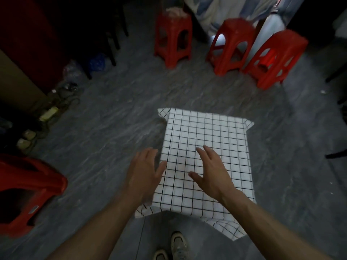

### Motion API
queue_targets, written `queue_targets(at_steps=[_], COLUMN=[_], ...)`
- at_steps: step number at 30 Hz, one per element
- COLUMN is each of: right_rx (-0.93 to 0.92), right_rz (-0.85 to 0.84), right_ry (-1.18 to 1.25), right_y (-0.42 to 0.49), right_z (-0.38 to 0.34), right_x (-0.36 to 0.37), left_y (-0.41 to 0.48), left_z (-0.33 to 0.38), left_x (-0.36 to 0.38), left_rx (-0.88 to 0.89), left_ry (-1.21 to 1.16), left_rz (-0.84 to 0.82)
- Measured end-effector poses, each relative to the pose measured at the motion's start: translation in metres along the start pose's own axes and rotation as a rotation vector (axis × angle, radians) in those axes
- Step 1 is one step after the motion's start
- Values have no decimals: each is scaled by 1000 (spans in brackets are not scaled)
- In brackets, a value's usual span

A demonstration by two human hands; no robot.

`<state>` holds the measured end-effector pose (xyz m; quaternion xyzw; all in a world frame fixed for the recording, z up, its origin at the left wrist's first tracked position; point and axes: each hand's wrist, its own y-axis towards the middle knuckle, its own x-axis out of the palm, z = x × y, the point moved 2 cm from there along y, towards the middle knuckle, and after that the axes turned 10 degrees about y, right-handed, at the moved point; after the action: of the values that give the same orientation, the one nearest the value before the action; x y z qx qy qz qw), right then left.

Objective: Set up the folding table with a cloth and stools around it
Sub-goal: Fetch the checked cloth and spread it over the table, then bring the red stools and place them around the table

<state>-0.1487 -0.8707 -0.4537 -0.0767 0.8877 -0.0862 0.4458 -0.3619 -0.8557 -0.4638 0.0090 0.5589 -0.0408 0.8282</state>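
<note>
the cloth (204,147) is white with a thin black grid. four stools (173,37) (230,45) (275,57) (24,192) are bright red. the floor (105,128) is mottled dark grey.

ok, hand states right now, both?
Left hand: open, fingers spread, holding nothing, at the checked cloth's left edge.
Right hand: open, holding nothing, over the cloth.

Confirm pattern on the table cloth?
White with a thin black grid check, cloth. Shows clearly in the head view, draped over the table.
</note>
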Motion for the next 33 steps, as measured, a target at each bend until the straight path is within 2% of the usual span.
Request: queue_targets(at_steps=[10,19,26,33], right_rx=[-10,-37,-42,-25], right_rz=[168,353,444,492], right_ry=[22,56,41,37], right_y=[-62,-109,-137,-154], right_z=[-60,-106,-115,-111], right_x=[-114,-197,-236,-242], left_y=[-17,-38,-41,-51], left_z=[45,118,150,154], left_x=[-114,-194,-233,-231], left_rx=[88,157,221,230], left_ry=[44,-53,-91,-82], left_rz=[26,111,225,205])
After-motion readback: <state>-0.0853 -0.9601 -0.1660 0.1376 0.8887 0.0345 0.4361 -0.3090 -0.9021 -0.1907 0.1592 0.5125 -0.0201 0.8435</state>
